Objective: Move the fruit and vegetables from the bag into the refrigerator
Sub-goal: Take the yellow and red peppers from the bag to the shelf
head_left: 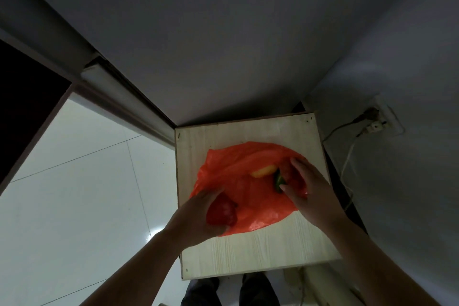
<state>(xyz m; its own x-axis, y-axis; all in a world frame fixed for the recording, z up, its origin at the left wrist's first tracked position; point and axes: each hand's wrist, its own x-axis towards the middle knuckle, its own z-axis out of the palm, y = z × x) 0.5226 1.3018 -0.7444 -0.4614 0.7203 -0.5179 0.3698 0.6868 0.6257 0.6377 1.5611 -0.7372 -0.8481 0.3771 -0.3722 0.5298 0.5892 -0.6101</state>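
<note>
The left hand (196,216) gripped a red fruit (222,212) at the bag's (250,196) near left edge; the right hand (313,189) gripped a second fruit (294,177) inside, right.

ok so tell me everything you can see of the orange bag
The orange bag is thin, glossy, crinkled plastic, lying slumped and opened out on the pale wooden top. Inside it show a yellow piece and a green piece. The left hand holds a red fruit over its near left edge; the right hand reaches into its right side, gripping a dark red piece.
</note>
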